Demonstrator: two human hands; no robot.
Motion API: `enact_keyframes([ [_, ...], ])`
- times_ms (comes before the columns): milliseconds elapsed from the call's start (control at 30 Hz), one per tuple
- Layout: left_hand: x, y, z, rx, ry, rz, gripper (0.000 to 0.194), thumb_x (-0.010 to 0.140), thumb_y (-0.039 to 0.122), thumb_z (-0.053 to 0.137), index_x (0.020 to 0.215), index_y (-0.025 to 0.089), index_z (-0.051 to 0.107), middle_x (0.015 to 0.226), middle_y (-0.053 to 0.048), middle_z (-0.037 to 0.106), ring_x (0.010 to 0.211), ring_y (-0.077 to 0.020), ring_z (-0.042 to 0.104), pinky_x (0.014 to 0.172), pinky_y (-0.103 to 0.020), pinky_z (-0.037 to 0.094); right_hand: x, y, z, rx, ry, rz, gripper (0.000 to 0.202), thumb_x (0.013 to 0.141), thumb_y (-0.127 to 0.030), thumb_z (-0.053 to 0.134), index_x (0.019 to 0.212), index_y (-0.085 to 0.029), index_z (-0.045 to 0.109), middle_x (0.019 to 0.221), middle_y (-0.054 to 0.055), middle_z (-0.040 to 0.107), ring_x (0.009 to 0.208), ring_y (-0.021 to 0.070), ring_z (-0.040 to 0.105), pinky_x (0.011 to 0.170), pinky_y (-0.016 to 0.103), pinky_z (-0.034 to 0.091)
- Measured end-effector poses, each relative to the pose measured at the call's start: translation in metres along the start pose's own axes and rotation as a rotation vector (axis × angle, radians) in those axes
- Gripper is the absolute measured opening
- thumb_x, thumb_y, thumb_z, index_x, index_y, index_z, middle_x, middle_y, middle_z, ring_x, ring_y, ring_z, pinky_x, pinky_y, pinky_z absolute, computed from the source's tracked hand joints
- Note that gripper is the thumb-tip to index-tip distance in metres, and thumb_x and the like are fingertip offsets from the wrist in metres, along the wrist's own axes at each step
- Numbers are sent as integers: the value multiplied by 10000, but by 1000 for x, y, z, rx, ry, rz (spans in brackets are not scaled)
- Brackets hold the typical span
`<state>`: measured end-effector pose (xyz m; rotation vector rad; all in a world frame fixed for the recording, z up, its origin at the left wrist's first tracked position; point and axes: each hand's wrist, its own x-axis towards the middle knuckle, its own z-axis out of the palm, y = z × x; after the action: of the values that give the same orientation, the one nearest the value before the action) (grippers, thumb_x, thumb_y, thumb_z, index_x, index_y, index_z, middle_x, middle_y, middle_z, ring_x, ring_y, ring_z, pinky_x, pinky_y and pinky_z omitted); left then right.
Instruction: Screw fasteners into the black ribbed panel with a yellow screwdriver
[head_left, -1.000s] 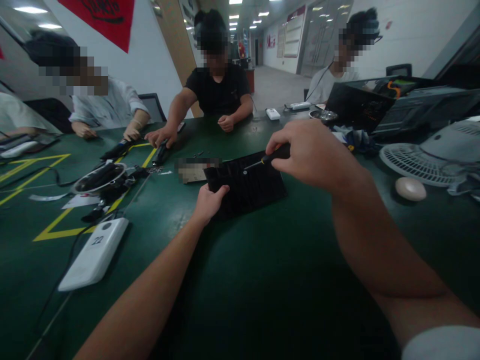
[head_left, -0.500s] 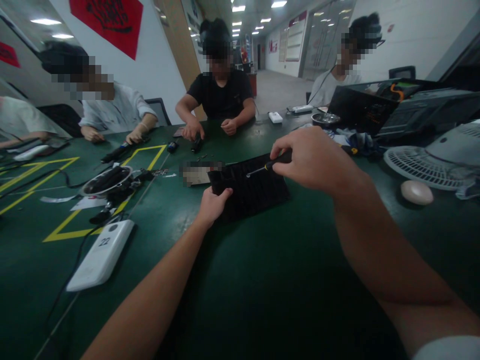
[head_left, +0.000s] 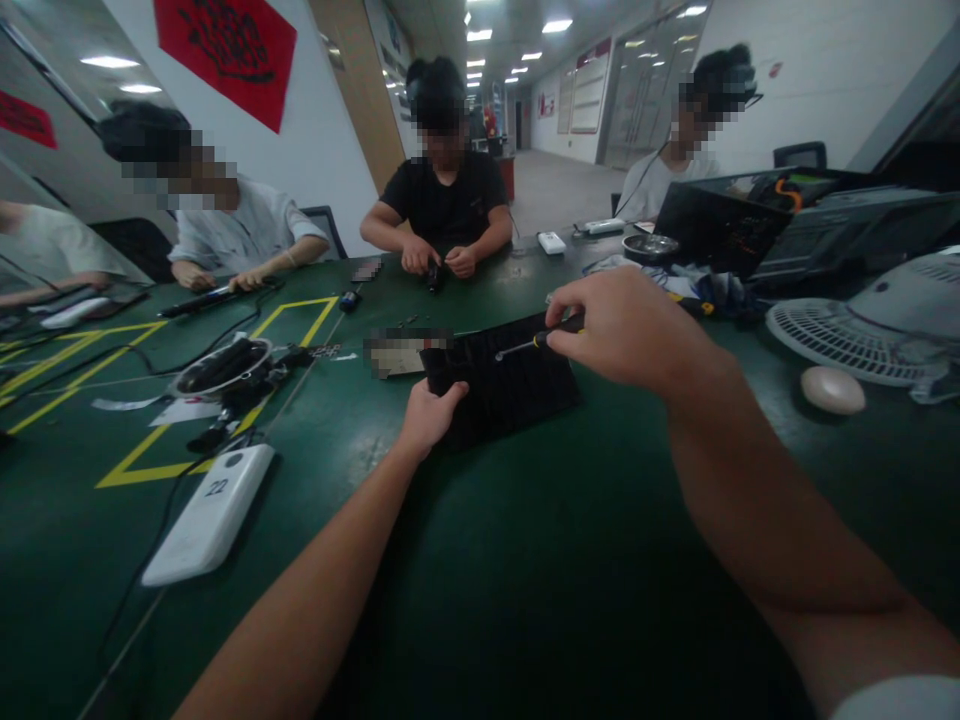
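Observation:
My left hand [head_left: 435, 415] grips the left edge of a flat black panel [head_left: 510, 395], thumb on top; the panel's exact kind is not clear. Over the panel, my right hand [head_left: 607, 325] is closed round the dark handle of a screwdriver [head_left: 525, 346]. Its thin metal shaft points left, and a small light-coloured bit, perhaps a screw, shows at its tip. Whether the tip touches the panel I cannot tell. Just behind the panel's left end lies a beige, partly blurred-out flat item [head_left: 397, 358].
Left on the green table [head_left: 480, 580] are a white power bank [head_left: 210, 515] marked 22, a bowl [head_left: 225, 368] of dark parts and cables. To the right stand a white fan [head_left: 862, 325], a pale mouse-like object [head_left: 832, 390] and a metal bowl [head_left: 649, 247]. Several people sit around the table.
My hands, the panel and the screwdriver keep nearly the same position. The view has shifted slightly. Across the table, a person in black has brought both hands together around a small dark object.

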<state>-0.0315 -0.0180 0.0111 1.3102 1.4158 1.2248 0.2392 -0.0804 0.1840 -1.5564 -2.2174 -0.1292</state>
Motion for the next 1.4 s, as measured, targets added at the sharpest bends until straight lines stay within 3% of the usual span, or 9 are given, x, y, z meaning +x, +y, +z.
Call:
enact_keyframes([
  [633, -2, 5, 1, -17, 3, -21, 411, 649, 474, 899, 896, 177, 758, 912, -78, 805, 896, -304, 766, 873, -444, 625, 0, -3, 1, 7, 30, -23, 220, 875, -228, 700, 1005, -211, 876, 964, 100, 833, 927, 285, 747, 810, 384, 509],
  [967, -4, 6, 1, -12, 3, -5, 389, 658, 472, 889, 865, 173, 748, 893, -80, 800, 882, -301, 762, 856, -430, 620, -1, -1, 5, -17, 31, 56, 200, 917, -295, 704, 1020, -221, 859, 1022, 114, 823, 988, 306, 737, 830, 398, 512],
  [1167, -4, 8, 2, -10, 10, -13, 404, 636, 486, 893, 848, 178, 740, 877, -73, 789, 863, -296, 751, 821, -413, 609, 1, -2, 3, 17, 11, -18, 188, 948, -249, 671, 984, -223, 854, 991, 90, 819, 951, 278, 734, 833, 386, 511],
  [1400, -2, 5, 2, -28, 11, -51, 443, 614, 486, 912, 887, 179, 745, 905, -69, 796, 876, -294, 759, 850, -426, 616, 2, 2, 4, -22, 7, -82, 284, 823, -137, 719, 1055, -231, 853, 1126, 94, 802, 1033, 301, 724, 897, 408, 525],
])
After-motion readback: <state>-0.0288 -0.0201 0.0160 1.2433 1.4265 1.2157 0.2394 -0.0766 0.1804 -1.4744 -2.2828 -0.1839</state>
